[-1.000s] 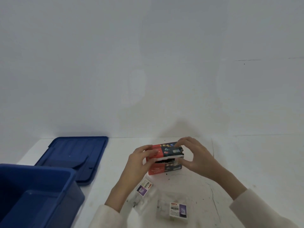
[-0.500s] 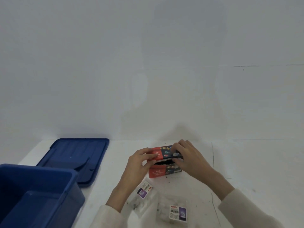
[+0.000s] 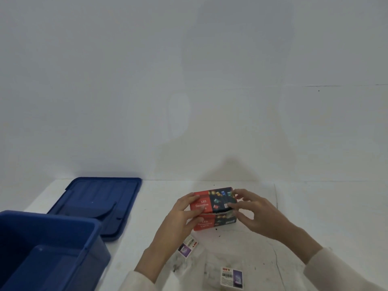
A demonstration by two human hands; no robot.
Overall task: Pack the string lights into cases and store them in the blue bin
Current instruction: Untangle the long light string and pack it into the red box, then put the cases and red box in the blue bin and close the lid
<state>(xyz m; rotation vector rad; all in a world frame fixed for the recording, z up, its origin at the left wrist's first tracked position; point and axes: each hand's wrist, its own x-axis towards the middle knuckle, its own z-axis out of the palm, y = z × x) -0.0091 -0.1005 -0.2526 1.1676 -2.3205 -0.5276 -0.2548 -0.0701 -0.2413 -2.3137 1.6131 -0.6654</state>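
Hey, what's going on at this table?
A person at a white table holds a red LED lights box in both hands. The left hand grips its left end, and the right hand pinches the top flap, which is not quite shut. The blue bin stands open at the left, with its lid flat on the table behind it. Two clear labelled bags lie nearer the person.

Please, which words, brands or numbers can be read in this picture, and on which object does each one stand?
"LED Decorative": top of the red box; line below partly hidden.
"DIY": label of the near clear bag.
"DIY", turned sideways: label of the other clear bag.
Box front, barcodes, small print: too blurred to read.
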